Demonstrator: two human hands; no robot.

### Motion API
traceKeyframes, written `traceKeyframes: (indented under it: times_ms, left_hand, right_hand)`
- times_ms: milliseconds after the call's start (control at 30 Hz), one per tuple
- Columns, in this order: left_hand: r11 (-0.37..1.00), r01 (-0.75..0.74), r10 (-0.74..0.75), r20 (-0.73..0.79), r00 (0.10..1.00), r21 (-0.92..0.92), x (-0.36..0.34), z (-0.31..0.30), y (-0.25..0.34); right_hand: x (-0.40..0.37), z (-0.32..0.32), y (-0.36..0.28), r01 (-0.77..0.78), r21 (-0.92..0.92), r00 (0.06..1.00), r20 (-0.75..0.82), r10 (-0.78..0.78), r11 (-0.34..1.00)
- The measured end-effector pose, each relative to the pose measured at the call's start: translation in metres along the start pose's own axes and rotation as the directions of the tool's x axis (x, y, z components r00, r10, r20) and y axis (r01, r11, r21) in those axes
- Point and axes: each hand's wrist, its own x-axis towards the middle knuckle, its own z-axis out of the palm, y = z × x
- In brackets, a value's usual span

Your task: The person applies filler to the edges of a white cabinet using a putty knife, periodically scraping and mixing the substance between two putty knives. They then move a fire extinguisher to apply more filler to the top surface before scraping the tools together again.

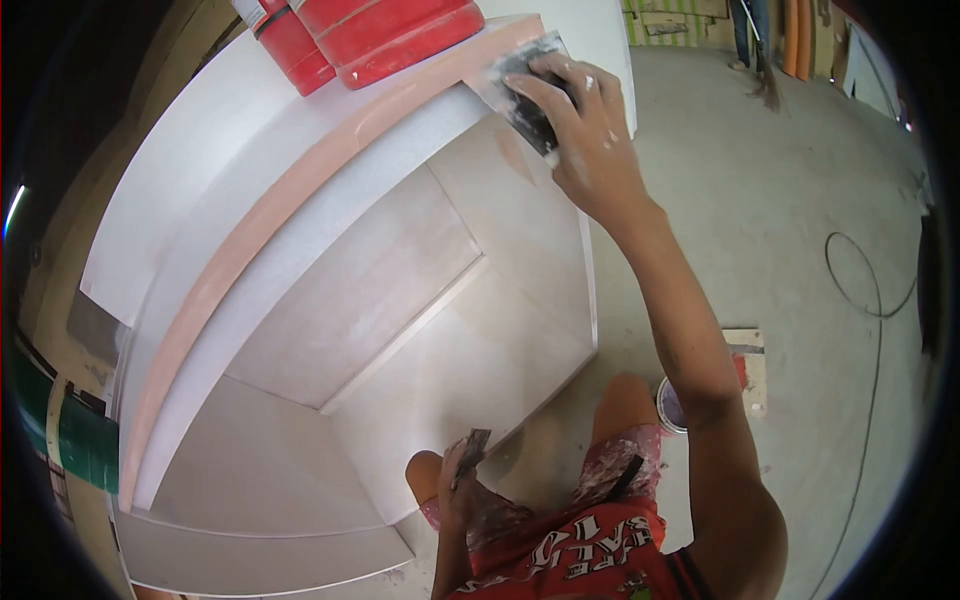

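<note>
My right hand (590, 125) is closed on a dark flat spreader (533, 125) smeared with white paste, held against the upper end of a curved pinkish band (300, 195). That band runs along the rim of a large white curved cabinet-like piece (400, 330). Low in the view, near my knee, my left hand (459, 475) grips a small dark scraper (474, 448), away from the white surface. White smears mark the fingers of my right hand.
Red containers (405, 35) stand on top of the white piece. A round tub (671, 408) and a board (752, 375) are on the floor beside my right leg. A cable (878, 370) lies at right. Farther back, a person's legs (750, 30) show beside a broom (770, 90).
</note>
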Motion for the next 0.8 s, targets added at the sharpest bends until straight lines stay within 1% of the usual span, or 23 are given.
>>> traceKeyframes:
  times_ms: [67, 100, 167, 200, 267, 300, 333, 367, 400, 433, 467, 500, 533, 567, 600, 633, 667, 700, 733, 767, 800]
  left_hand:
    - [0.997, 0.076, -0.076, -0.001, 0.997, -0.024, 0.001, 0.0, 0.0]
    - [0.997, 0.074, -0.074, 0.0, 0.997, -0.024, 0.001, 0.001, 0.0]
    - [0.98, 0.149, -0.153, -0.024, 0.988, -0.131, 0.0, 0.003, 0.001]
    - [0.98, 0.153, -0.157, -0.018, 0.987, -0.129, 0.001, 0.011, 0.009]
    - [0.875, 0.181, -0.303, -0.216, 0.928, -0.449, 0.006, 0.033, 0.034]
    - [0.872, 0.178, -0.299, -0.206, 0.932, -0.456, 0.01, 0.04, 0.039]
    - [0.707, 0.166, -0.376, -0.166, 0.912, -0.688, 0.014, 0.043, 0.043]
    - [0.487, 0.138, -0.441, -0.106, 0.891, -0.862, 0.017, 0.046, 0.049]
    - [0.487, 0.137, -0.438, -0.106, 0.893, -0.862, 0.022, 0.048, 0.059]
    - [0.471, 0.171, -0.395, -0.033, 0.918, -0.865, 0.028, 0.051, 0.072]
    - [0.456, 0.207, -0.349, 0.04, 0.936, -0.865, 0.034, 0.054, 0.085]
    - [0.457, 0.209, -0.35, 0.041, 0.936, -0.864, 0.041, 0.061, 0.096]
    - [0.925, -0.047, -0.019, -0.168, 0.986, -0.377, 0.047, 0.069, 0.108]
    - [0.902, -0.324, 0.37, -0.121, 0.921, 0.286, 0.057, 0.08, 0.125]
    - [0.983, -0.027, -0.038, -0.347, 0.937, -0.182, 0.069, 0.098, 0.165]
    - [0.983, -0.023, -0.042, -0.349, 0.936, -0.18, 0.065, 0.088, 0.162]
    - [0.82, 0.006, -0.17, -0.233, 0.958, -0.572, 0.06, 0.072, 0.157]
    - [0.511, 0.061, -0.235, -0.071, 0.969, -0.858, 0.058, 0.061, 0.156]
    - [0.576, 0.0, -0.259, -0.183, 0.948, -0.817, 0.052, 0.066, 0.167]
    - [0.575, 0.002, -0.26, -0.181, 0.949, -0.818, 0.053, 0.063, 0.164]
    - [0.621, 0.003, -0.176, -0.136, 0.975, -0.784, 0.054, 0.058, 0.158]
  right_hand:
    - [0.003, -0.014, 0.001, 0.0, -0.024, 1.0, 0.016, 0.0, 1.0]
    - [0.004, -0.018, 0.002, -0.008, -0.043, 0.999, 0.036, 0.009, 0.999]
    - [0.013, -0.005, 0.01, -0.004, -0.038, 1.0, 0.02, 0.005, 0.999]
    - [0.014, -0.001, 0.013, 0.0, -0.03, 1.0, 0.008, 0.001, 1.0]
    - [-0.003, -0.009, 0.011, -0.013, -0.014, 0.999, 0.035, 0.013, 1.0]
    - [-0.008, -0.018, 0.01, -0.007, 0.001, 0.999, 0.054, 0.007, 1.0]
    - [-0.016, -0.031, 0.003, -0.018, 0.038, 0.997, 0.071, 0.016, 0.999]
    - [-0.026, -0.047, -0.013, -0.058, 0.188, 0.992, 0.12, 0.036, 0.98]
    - [-0.036, -0.065, -0.033, -0.102, 0.334, 0.984, 0.172, 0.046, 0.937]
    - [-0.047, -0.087, -0.056, -0.214, 0.508, 0.928, 0.372, 0.011, 0.835]
    - [-0.076, -0.085, -0.075, -0.352, 0.745, 0.876, 0.476, -0.082, 0.567]
    - [-0.087, -0.097, -0.098, -0.392, 0.761, 0.789, 0.567, -0.237, 0.517]
    - [-0.106, -0.101, -0.12, -0.478, 0.796, 0.748, 0.591, -0.303, 0.372]
    - [-0.125, -0.098, -0.143, -0.614, 0.763, 0.726, 0.646, -0.235, 0.2]
    - [-0.149, -0.088, -0.156, -0.646, 0.701, 0.711, 0.697, -0.097, 0.303]
    - [-0.157, -0.082, -0.164, -0.68, 0.621, 0.689, 0.723, 0.05, 0.389]
    - [-0.162, -0.083, -0.157, -0.684, 0.621, 0.687, 0.725, 0.051, 0.384]
    - [-0.154, -0.081, -0.139, -0.619, 0.505, 0.647, 0.762, 0.026, 0.601]
    - [-0.144, -0.077, -0.122, -0.504, 0.363, 0.601, 0.799, 0.016, 0.784]
    - [-0.124, -0.073, -0.11, -0.522, 0.461, 0.745, 0.657, 0.12, 0.717]
    - [-0.103, -0.07, -0.098, -0.458, 0.426, 0.849, 0.47, 0.241, 0.78]
